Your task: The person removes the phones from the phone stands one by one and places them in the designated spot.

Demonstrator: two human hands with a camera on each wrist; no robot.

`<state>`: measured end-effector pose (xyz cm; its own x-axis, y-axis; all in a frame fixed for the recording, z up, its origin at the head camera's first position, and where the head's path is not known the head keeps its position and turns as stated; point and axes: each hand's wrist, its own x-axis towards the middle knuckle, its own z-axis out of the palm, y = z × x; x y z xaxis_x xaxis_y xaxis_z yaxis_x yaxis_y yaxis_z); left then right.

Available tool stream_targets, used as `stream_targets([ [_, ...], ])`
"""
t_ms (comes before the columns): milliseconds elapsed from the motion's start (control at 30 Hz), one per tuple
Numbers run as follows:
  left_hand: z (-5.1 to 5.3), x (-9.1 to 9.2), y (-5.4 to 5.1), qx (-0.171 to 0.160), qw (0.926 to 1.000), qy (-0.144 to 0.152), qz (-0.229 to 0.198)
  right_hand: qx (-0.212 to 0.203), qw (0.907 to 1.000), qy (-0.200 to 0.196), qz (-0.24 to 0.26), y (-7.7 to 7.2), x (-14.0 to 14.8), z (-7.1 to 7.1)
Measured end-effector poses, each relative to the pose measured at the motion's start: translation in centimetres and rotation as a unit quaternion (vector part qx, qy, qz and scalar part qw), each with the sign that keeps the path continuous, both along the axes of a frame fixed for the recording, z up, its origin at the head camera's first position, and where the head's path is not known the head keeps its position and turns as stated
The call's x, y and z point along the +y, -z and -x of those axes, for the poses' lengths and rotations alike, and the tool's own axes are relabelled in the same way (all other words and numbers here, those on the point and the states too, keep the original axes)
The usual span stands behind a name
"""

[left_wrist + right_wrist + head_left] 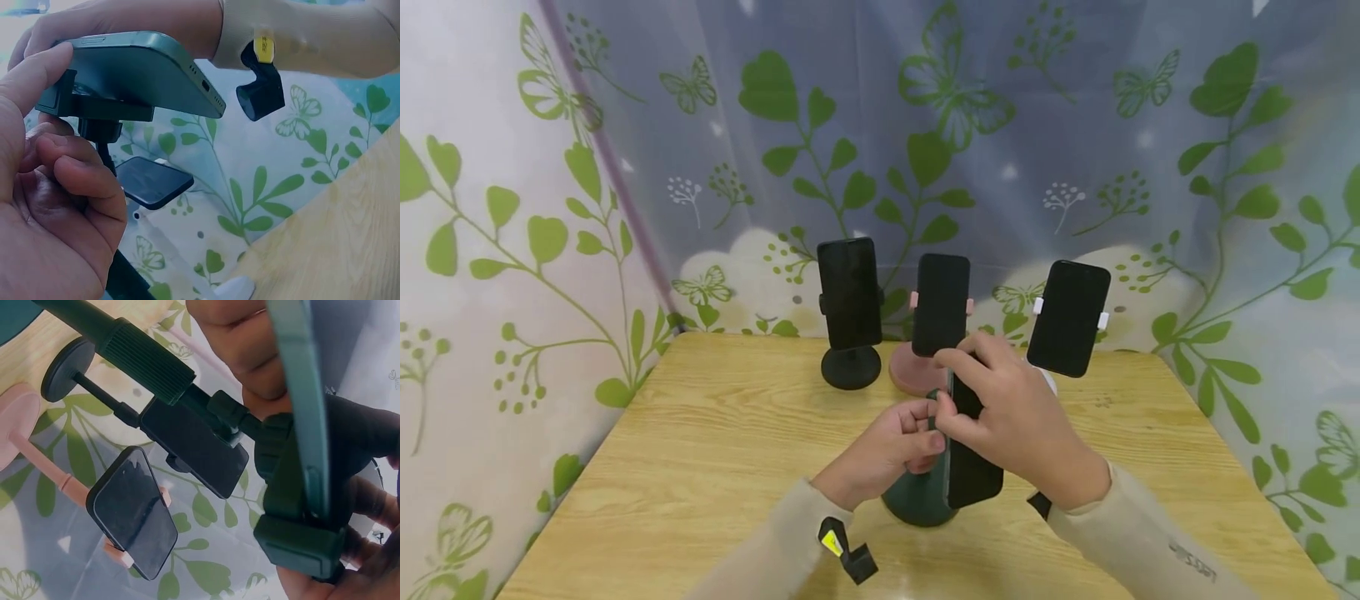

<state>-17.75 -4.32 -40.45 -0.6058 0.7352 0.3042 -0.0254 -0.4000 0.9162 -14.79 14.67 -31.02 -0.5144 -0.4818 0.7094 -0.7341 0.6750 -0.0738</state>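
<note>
The left hand (895, 446) grips the green stand (917, 504), the right hand (1017, 417) grasps the phone (976, 475); lopsided pressure could tip them

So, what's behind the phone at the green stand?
The left wrist view shows a green clamp, its joint and the left hand's fingers; the clamp hides part of the back of the phone.

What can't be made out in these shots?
Front smartphone: head view, upper screen partly covered by the right hand.
Green phone stand's base: head view, partly behind that smartphone; right wrist view, cut by the top-left corner.
White phone stand's base: left wrist view, cut by the bottom edge; head view, largely behind the right hand.
Right-sleeve lettering: head view, too small to read.
</note>
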Motion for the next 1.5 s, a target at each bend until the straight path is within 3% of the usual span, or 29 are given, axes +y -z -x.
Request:
stream_targets([
  [333,0.1,0.2,-0.1,0.001,0.9999,0.004,0.011,0.023,0.9997,0.000,-0.001,0.3,0.2,-0.5],
  [700,0.5,-0.3,-0.2,0.032,0.9988,0.010,0.035,0.034,0.9994,0.002,-0.005,0.3,-0.1,-1.4],
  [833,0.2,-0.7,-0.9,0.065,0.9955,-0.014,0.068,0.059,0.9982,-0.008,0.006,0.2,-0.1,-1.8],
  [933,-0.3,-1.0,-2.2,0.110,0.9851,-0.050,0.122,0.087,0.9960,-0.015,0.013,0.0,0.0,-2.1],
  [1100,-1.2,-1.3,-4.1,0.175,0.9548,-0.117,0.210,0.119,0.9925,-0.018,0.020,-0.5,0.5,-2.7],
  [1333,-2.3,-1.1,-4.8,0.220,0.9171,-0.190,0.273,0.180,0.9823,0.004,0.053,0.1,3.0,-4.0],
  [1500,-2.6,-1.0,-4.9,0.226,0.9072,-0.227,0.273,0.247,0.9637,0.028,0.098,1.5,5.2,-4.2],
])
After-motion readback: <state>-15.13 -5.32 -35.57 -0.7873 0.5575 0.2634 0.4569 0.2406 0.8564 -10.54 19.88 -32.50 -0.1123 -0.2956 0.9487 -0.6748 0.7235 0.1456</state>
